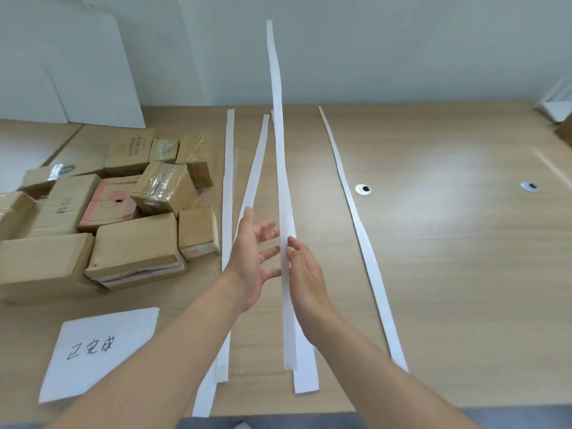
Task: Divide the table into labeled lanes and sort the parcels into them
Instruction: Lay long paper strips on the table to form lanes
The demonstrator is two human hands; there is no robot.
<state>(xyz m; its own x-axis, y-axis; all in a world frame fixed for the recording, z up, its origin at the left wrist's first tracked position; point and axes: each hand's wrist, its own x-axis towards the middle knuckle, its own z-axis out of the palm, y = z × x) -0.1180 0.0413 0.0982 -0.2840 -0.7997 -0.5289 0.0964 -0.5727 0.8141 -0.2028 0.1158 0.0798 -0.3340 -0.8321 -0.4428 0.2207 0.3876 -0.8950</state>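
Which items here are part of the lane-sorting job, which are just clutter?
Job:
- raised strip, right hand, left hand open beside it
- flat strips
- parcels
- handwritten label sheet

Clutter:
- white boards against wall
- table grommets

right hand (305, 275) on raised paper strip (280, 168)

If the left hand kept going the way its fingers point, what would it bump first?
Probably the raised white strip. The left hand is open, fingers aimed right at it, nearly touching, with the right hand just behind the strip. Depth is hard to judge.
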